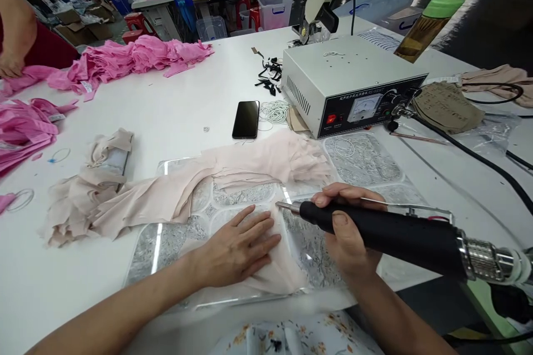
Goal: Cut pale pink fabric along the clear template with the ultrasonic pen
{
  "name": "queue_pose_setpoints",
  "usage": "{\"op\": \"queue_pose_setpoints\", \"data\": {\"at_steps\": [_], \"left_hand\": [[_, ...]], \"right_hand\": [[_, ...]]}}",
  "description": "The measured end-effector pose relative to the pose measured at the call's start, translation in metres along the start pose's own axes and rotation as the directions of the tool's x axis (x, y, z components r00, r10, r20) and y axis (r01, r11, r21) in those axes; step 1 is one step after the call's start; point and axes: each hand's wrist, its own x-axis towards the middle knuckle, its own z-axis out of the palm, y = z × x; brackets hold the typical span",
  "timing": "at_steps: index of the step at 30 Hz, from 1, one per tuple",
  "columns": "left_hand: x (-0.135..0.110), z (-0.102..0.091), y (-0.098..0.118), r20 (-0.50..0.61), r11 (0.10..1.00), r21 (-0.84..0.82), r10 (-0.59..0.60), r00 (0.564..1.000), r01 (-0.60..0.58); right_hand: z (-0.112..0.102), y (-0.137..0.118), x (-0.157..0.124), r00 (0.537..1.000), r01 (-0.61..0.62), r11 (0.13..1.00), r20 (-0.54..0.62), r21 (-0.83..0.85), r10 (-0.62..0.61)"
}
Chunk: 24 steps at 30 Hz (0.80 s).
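We see the left hand (245, 244) spread flat on beige fabric (287, 277), the right hand (350, 238) gripping a black tool (403, 234) — which might, should the fabric slide, jab the left.

1 head view looks forward and down across the table (179, 116).

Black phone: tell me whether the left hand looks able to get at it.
Probably yes: the left hand rests open on pale cloth, and only a low fabric pile rises between it and the uncovered phone.
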Motion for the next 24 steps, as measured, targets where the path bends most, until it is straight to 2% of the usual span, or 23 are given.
{"op": "queue_pose_setpoints", "data": {"at_steps": [12, 19, 24], "left_hand": [[0.003, -0.002, -0.012, 0.021, 0.997, -0.071, 0.042, 0.999, -0.040], [0.004, -0.004, -0.013, -0.003, 0.993, -0.061, 0.096, 0.995, -0.096], [0.006, -0.005, -0.015, 0.020, 0.992, -0.045, 0.121, 0.992, -0.120]], "right_hand": [[0.001, 0.000, 0.003, 1.000, -0.022, 1.000, -0.012, 0.006, 0.022], [0.002, -0.001, 0.003, 0.999, -0.042, 0.999, -0.026, 0.018, 0.043], [0.001, 0.000, 0.003, 0.999, -0.034, 0.999, -0.034, 0.008, 0.035]]}}
